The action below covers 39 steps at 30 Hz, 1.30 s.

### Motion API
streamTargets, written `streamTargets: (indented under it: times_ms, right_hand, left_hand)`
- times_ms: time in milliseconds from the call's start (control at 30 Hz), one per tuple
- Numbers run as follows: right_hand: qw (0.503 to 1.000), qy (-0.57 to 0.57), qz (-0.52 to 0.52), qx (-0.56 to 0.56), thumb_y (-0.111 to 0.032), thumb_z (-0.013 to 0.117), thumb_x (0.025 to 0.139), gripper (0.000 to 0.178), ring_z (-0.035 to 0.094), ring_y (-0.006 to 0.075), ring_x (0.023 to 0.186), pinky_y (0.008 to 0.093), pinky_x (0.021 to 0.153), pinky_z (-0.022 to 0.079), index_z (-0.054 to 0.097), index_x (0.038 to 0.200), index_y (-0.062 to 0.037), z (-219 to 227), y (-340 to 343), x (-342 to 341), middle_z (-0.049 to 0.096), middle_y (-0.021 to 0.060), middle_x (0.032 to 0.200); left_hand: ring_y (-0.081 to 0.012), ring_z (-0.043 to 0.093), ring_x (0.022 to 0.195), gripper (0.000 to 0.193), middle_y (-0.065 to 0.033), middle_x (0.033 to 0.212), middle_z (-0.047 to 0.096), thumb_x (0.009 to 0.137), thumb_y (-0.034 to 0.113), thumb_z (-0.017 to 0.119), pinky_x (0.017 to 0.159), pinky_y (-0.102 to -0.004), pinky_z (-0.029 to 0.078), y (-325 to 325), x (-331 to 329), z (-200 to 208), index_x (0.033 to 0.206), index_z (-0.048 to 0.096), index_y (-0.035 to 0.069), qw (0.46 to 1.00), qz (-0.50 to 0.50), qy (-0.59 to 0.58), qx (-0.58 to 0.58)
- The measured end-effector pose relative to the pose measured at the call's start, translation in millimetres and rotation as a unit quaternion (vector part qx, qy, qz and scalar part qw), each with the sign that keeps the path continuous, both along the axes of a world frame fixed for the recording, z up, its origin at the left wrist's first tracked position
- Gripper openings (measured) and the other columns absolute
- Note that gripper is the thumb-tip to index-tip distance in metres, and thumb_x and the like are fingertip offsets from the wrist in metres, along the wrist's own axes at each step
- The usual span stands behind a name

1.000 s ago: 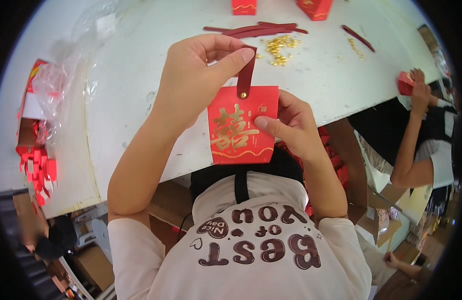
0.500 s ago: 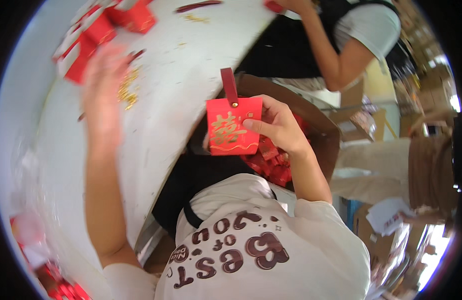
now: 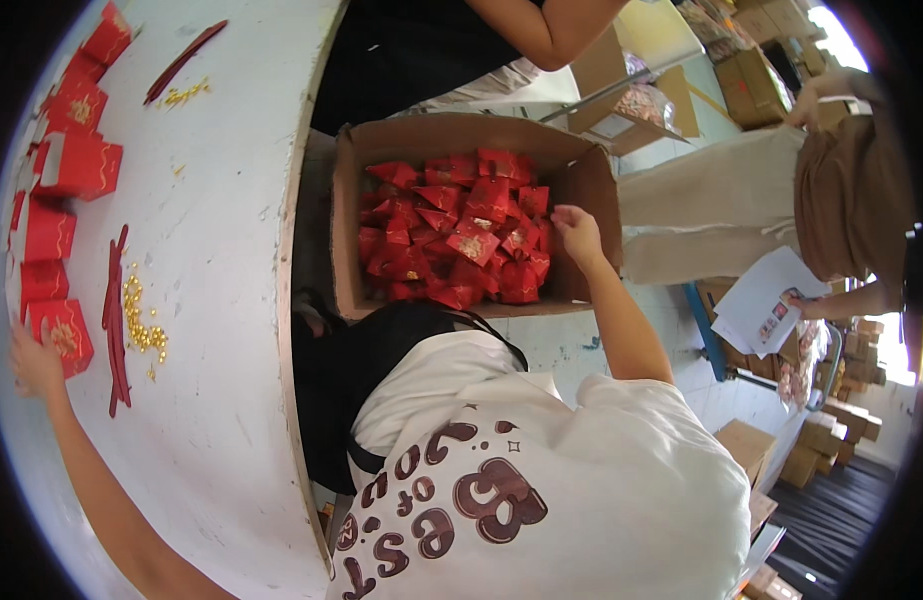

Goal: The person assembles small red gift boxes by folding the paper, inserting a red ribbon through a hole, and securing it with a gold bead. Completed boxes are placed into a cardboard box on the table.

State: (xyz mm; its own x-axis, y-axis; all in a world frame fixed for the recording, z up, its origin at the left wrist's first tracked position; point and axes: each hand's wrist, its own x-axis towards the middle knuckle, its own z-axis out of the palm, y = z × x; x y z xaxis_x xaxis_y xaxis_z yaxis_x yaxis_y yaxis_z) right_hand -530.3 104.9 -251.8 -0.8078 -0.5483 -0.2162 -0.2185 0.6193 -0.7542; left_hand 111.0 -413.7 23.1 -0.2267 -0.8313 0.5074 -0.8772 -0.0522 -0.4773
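Note:
My left hand [image 3: 34, 362] is at the far left of the table, its thumb and fingers around the near side of a red gift box [image 3: 66, 334] with a gold print. That box stands at the near end of a row of similar boxes. My right hand [image 3: 580, 236] hangs over the right part of a brown carton [image 3: 442, 128], fingers loosely bent and nothing visible in them. Inside the carton lies a heap of finished red gift boxes [image 3: 470, 240]. Beside the row are dark red straps [image 3: 115, 320] and small gold studs [image 3: 140, 318].
Farther up the white table [image 3: 222, 250] lie another bundle of dark red straps [image 3: 185, 62] and gold studs [image 3: 187, 93]. A co-worker's arm [image 3: 532, 28] is at the top. At right another person holds a printed sheet [image 3: 772, 300]. More cartons [image 3: 752, 85] stand beyond.
The strapped red gift box has left my right hand, which is now lower over the carton. My left hand has moved left to the row of boxes. The view has turned, showing the carton fully.

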Motion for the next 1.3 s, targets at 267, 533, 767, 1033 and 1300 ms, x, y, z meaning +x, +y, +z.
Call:
streamTargets:
  times_ms: [267,533,767,1033,1300]
  right_hand:
    - [0.984,-0.094,-0.103,0.111,-0.001,0.062,0.077,0.028,0.062,0.0178,0.084,0.0281,0.076,0.049,0.062,0.105,0.0041,-33,87,7,0.066,0.012,0.094]
    - [0.981,-0.113,-0.071,0.144,-0.005,0.065,0.077,0.033,0.062,0.0177,0.076,0.0316,0.071,0.05,0.061,0.109,0.0014,-52,70,-6,0.066,0.0086,0.09]
    - [0.898,-0.351,-0.234,0.127,-0.036,0.077,0.07,0.078,0.053,0.0318,0.106,0.05,0.078,0.05,0.037,0.129,-0.0026,-119,-36,9,0.048,0.0141,0.123]
    - [0.912,-0.185,-0.292,0.219,-0.045,0.084,0.056,0.114,0.042,0.0387,0.121,0.0438,0.093,0.045,0.019,0.136,0.0036,-200,-142,12,0.031,0.0266,0.138]
    - [0.915,-0.269,-0.299,0.032,-0.021,0.071,0.074,0.061,0.06,0.0303,0.097,0.0392,0.077,0.049,0.045,0.125,0.0006,-241,-105,6,0.06,0.014,0.109]
  left_hand:
    - [-0.025,0.043,0.122,0.059,0.0008,0.136,0.045,0.084,0.064,0.041,0.084,-0.0655,0.032,-21,15,-5,0.13,0.047,0.027,0.989,0.083,-0.115,-0.042]
    - [-0.0238,0.041,0.124,0.051,0.0014,0.137,0.044,0.085,0.059,0.045,0.084,-0.0635,0.033,13,1,15,0.126,0.052,0.03,0.985,0.105,-0.136,-0.023]
    - [-0.0314,0.038,0.126,0.043,-0.0137,0.138,0.037,0.09,0.04,0.048,0.098,-0.055,0.033,209,-142,11,0.125,0.049,0.015,0.935,-0.35,0.046,-0.038]
    - [-0.0468,0.012,0.134,0.058,-0.025,0.144,0.016,0.086,0.048,0.05,0.103,-0.061,0.016,320,-236,-49,0.128,0.042,0.008,0.87,-0.296,0.126,0.373]
    - [-0.0477,0.01,0.134,0.06,-0.0235,0.145,0.016,0.083,0.045,0.054,0.102,-0.0613,0.016,315,-246,-49,0.127,0.042,0.005,0.854,-0.29,0.115,0.415]
